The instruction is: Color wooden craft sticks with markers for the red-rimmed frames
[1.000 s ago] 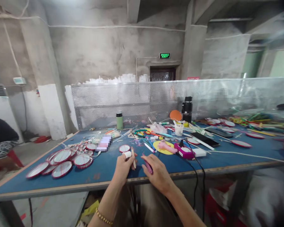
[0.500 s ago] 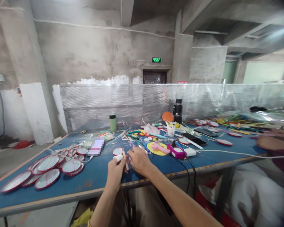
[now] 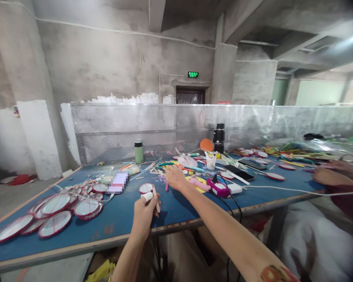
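Observation:
My left hand [image 3: 145,211] is closed over the front edge of the table, pinching a flat wooden craft stick [image 3: 155,197] that stands tilted upward. A white wrap [image 3: 147,196] covers the thumb of that hand. Just behind it lies a small round red-rimmed mirror [image 3: 146,188]. My right hand [image 3: 175,178] is over the clutter at mid-table, its fingers curled. A slim purple-ended, pen-like piece [image 3: 166,187] sticks down from its fingertips and appears held; most of it is hidden. Green-handled scissors [image 3: 165,164] lie just beyond.
Several red-rimmed mirrors [image 3: 55,224] are piled at left beside a phone [image 3: 118,182]. A green bottle [image 3: 139,152] and a black flask [image 3: 219,138] stand at the back. Right of centre lie a magenta device [image 3: 219,188] with cables and a black phone [image 3: 238,172]. A co-worker's arm [image 3: 326,177] rests at far right.
My right hand has left the craft stick and moved forward, away from my left hand, over the clutter. The purple-ended piece now shows at its fingertips. My left hand keeps the stick.

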Available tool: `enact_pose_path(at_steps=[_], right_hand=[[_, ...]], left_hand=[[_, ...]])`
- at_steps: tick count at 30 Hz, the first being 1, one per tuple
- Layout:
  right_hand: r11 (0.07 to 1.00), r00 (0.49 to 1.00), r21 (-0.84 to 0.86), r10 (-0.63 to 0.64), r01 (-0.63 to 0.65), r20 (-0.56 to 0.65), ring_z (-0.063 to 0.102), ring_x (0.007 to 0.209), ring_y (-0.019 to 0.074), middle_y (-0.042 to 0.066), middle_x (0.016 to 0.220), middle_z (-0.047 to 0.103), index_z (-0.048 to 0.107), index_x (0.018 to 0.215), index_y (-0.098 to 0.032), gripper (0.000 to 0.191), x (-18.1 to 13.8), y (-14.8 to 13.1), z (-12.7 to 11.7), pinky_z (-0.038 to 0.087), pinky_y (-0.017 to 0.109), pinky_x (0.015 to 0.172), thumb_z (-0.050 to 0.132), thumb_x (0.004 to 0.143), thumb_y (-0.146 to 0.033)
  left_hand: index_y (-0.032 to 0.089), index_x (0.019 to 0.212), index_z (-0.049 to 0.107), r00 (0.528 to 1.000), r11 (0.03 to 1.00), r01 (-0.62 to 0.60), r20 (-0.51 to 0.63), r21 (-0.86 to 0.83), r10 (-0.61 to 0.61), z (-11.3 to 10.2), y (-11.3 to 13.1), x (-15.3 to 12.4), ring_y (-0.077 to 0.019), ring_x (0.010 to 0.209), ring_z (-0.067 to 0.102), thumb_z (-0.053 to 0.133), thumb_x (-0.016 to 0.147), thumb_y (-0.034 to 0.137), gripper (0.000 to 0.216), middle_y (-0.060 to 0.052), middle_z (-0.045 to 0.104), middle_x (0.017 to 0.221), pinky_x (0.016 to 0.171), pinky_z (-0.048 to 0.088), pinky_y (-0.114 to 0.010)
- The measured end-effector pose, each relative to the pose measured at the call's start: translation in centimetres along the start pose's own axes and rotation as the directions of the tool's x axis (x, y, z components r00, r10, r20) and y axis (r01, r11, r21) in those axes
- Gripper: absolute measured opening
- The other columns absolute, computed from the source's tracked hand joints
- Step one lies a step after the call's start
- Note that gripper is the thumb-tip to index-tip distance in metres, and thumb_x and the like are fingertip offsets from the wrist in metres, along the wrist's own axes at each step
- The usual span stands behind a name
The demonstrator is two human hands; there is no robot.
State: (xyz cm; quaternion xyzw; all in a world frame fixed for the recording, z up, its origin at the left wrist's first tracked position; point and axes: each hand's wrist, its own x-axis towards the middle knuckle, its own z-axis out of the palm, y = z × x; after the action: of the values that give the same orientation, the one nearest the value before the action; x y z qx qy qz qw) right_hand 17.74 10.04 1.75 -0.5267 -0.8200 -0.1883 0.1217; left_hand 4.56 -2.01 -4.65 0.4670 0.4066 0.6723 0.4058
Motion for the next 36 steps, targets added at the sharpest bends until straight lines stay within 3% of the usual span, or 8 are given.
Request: enact_pose_path(at_steps=[4, 8, 13, 16, 22, 33, 36], right_hand=[[0.998, 0.998, 0.015, 0.063, -0.064, 0.025, 0.062, 0.107, 0.0288, 0.020, 0.111, 0.069, 0.069, 0.109, -0.009, 0.034, 0.7, 3.0, -1.9, 0.043, 0.035, 0.088, 0.039, 0.098, -0.021], [0.996, 0.994, 0.021, 0.088, -0.090, 0.065, 0.066, 0.102, 0.0280, 0.019, 0.106, 0.071, 0.071, 0.108, -0.009, 0.031, 0.9, 4.4, -2.3, 0.046, 0.031, 0.081, 0.044, 0.097, -0.019], [0.995, 0.989, 0.028, 0.087, -0.091, 0.116, 0.064, 0.109, 0.0263, 0.016, 0.111, 0.070, 0.071, 0.105, -0.012, 0.025, 1.6, 3.9, -1.8, 0.047, 0.030, 0.083, 0.049, 0.095, -0.018], [0.995, 0.983, 0.021, 0.095, -0.099, 0.159, 0.064, 0.106, 0.0237, 0.012, 0.114, 0.067, 0.066, 0.111, -0.014, 0.021, 2.1, 3.3, -1.0, 0.050, 0.036, 0.087, 0.055, 0.096, -0.025], [0.992, 0.970, -0.001, 0.127, -0.129, 0.209, 0.062, 0.103, 0.0220, 0.009, 0.122, 0.060, 0.057, 0.123, -0.016, 0.032, 2.9, 2.8, 0.6, 0.054, 0.042, 0.086, 0.059, 0.095, -0.031], [0.989, 0.939, 0.050, 0.119, -0.143, 0.321, 0.063, 0.103, 0.0220, 0.009, 0.122, 0.060, 0.057, 0.123, -0.017, 0.032, 2.9, 3.9, -0.3, 0.054, 0.041, 0.085, 0.060, 0.095, -0.031], [0.980, 0.947, 0.091, 0.141, -0.174, 0.289, 0.063, 0.102, 0.0216, 0.009, 0.122, 0.060, 0.058, 0.122, -0.017, 0.031, 2.7, 3.7, -0.3, 0.055, 0.040, 0.085, 0.059, 0.095, -0.031]], left_hand=[[0.009, 0.083, 0.070, 1.000, 1.000, -0.001, 0.005, -0.014, 0.001, -0.1, -0.5, 0.2, -0.0093, 0.043, 0.050, 0.072, 0.068, 0.044, 0.038, -0.002, 0.065, 0.060, 0.042, 0.040, -0.021], [0.009, 0.083, 0.070, 1.000, 1.000, 0.008, 0.002, -0.022, -0.008, 0.0, -0.6, 0.3, -0.0093, 0.043, 0.050, 0.072, 0.068, 0.044, 0.038, -0.002, 0.064, 0.060, 0.042, 0.040, -0.021], [0.009, 0.081, 0.071, 1.000, 1.000, 0.022, 0.014, -0.008, -0.022, 0.0, -0.5, 0.3, -0.0096, 0.042, 0.050, 0.073, 0.066, 0.042, 0.036, -0.002, 0.064, 0.057, 0.040, 0.038, -0.020], [0.009, 0.079, 0.071, 0.999, 1.000, 0.027, 0.017, 0.002, -0.027, 0.0, -0.6, 0.4, -0.0096, 0.040, 0.049, 0.073, 0.065, 0.043, 0.037, -0.002, 0.064, 0.056, 0.039, 0.038, -0.020], [0.008, 0.080, 0.071, 0.999, 0.999, 0.032, 0.019, 0.012, -0.032, 0.1, -0.5, 0.4, -0.0101, 0.041, 0.049, 0.072, 0.065, 0.043, 0.037, -0.001, 0.063, 0.055, 0.040, 0.039, -0.021], [0.010, 0.078, 0.071, 0.999, 1.000, 0.030, 0.024, -0.009, -0.030, 0.1, -0.5, 0.3, -0.0088, 0.039, 0.048, 0.074, 0.064, 0.043, 0.036, -0.001, 0.063, 0.054, 0.039, 0.038, -0.020], [0.010, 0.078, 0.070, 0.999, 1.000, 0.030, 0.022, -0.011, -0.029, 0.1, -0.4, 0.2, -0.0089, 0.039, 0.049, 0.075, 0.063, 0.044, 0.037, -0.001, 0.063, 0.055, 0.039, 0.038, -0.019]])
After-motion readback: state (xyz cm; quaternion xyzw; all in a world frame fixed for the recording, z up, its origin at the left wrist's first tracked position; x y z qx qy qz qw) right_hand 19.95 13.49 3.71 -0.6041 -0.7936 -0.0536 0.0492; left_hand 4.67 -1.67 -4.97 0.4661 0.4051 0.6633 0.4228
